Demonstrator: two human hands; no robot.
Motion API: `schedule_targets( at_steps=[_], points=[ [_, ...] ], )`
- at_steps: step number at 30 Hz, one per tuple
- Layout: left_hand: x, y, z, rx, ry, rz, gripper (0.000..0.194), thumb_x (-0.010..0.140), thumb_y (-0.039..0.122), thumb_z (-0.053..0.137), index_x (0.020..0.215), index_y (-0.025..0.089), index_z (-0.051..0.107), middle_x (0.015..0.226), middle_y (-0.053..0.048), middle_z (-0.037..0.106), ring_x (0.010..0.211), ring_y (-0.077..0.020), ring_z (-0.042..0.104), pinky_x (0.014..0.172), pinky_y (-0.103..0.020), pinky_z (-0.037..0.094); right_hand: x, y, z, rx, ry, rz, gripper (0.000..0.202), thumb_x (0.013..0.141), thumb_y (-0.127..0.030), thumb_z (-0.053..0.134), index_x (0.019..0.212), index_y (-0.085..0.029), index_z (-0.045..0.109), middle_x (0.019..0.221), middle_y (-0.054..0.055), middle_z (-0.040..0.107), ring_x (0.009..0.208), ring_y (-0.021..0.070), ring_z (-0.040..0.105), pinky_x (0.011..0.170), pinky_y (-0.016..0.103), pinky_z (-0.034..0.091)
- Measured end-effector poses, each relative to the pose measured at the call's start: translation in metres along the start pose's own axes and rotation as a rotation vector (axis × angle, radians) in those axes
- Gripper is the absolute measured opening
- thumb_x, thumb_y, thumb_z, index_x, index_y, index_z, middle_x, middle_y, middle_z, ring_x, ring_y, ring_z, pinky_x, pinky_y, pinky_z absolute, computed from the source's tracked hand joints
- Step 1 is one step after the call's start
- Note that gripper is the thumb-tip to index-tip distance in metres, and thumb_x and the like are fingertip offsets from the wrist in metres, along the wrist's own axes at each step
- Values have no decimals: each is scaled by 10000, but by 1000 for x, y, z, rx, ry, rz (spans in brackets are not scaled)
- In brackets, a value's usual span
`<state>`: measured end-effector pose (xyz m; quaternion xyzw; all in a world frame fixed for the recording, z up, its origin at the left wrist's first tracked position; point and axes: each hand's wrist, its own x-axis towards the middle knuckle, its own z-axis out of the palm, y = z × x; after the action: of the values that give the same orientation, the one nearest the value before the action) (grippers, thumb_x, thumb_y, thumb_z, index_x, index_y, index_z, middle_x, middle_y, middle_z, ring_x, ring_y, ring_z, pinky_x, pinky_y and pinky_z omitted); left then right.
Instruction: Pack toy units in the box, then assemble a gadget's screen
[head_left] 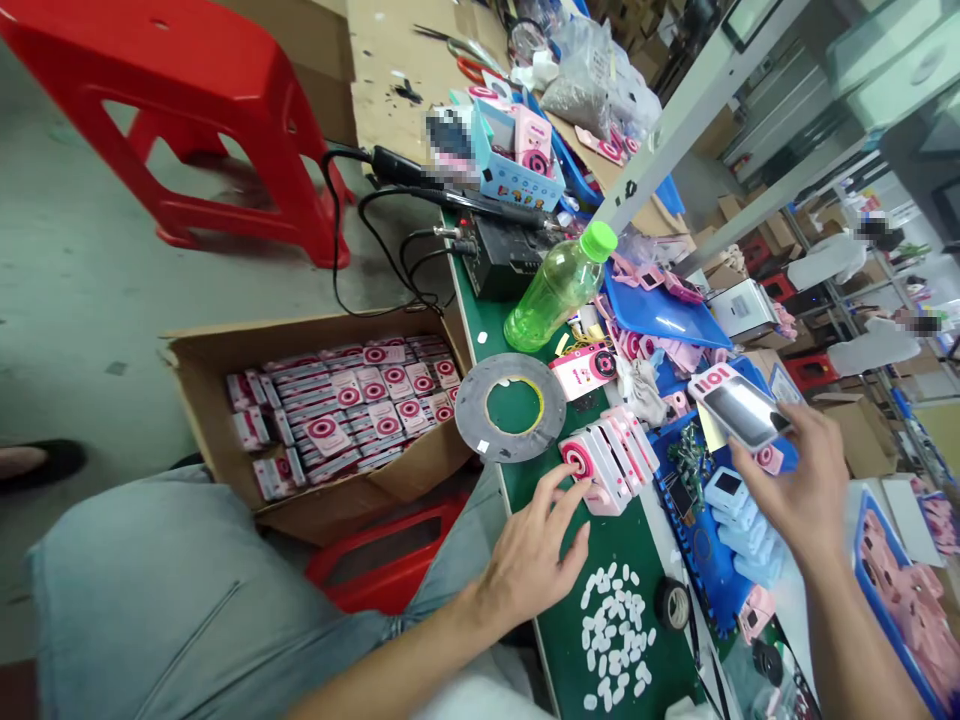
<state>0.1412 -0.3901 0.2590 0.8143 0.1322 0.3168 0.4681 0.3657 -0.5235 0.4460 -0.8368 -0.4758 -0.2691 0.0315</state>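
My right hand (806, 480) holds a pink-and-white toy camera (739, 408) by one end, its dark screen facing up. The fingers of my left hand (536, 545) are stretched out, with their tips on the front toy camera of a row of pink-and-white toy cameras (611, 465) standing on the green mat. Just beyond that row lies another toy camera (585, 372) with a dark lens ring. Many small white oval pieces (616, 635) are scattered below my left hand. A large grey roll of tape (510, 408) lies left of the row.
An open cardboard box (202, 400) full of toy cameras stands left of the bench. A green bottle (559, 290) stands by a black soldering station (499, 255). Blue camera bodies (742, 530) lie in a blue tray (705, 575). A red stool (247, 90) is at upper left.
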Motion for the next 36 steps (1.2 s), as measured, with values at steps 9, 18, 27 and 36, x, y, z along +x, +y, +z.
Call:
schedule_targets(
  at_steps=[9,18,27,36],
  points=[
    [1,2,-19,-460,59,-286,530,964,154,498,1480,242,416,1455,-157,475,817,-79,649,615,-198,585,-95,-106,34,272,124,-522,569,857,-103,731,1404,-192,603,1195,135,658,1155,292,654,928,477,661],
    [9,-8,-15,-353,14,-251,684,889,85,509,1538,221,340,1429,-161,482,792,-64,624,555,-144,548,-111,-113,71,205,37,-604,369,936,-42,592,1247,-206,704,1074,74,717,1170,209,661,1119,446,528],
    [8,-10,-14,-291,-24,-233,723,908,116,517,1579,241,278,1522,-189,412,819,-82,654,561,-163,587,-91,-102,52,352,33,-566,267,893,-206,704,1158,-188,681,1031,95,701,1081,259,652,977,474,548],
    [5,-8,-19,-250,-33,-222,743,969,157,508,1614,328,181,1560,-174,369,845,-87,666,627,-191,630,30,16,125,-188,-288,101,301,950,-282,522,1089,-150,754,1261,199,591,1218,382,485,1018,558,439]
  ],
)
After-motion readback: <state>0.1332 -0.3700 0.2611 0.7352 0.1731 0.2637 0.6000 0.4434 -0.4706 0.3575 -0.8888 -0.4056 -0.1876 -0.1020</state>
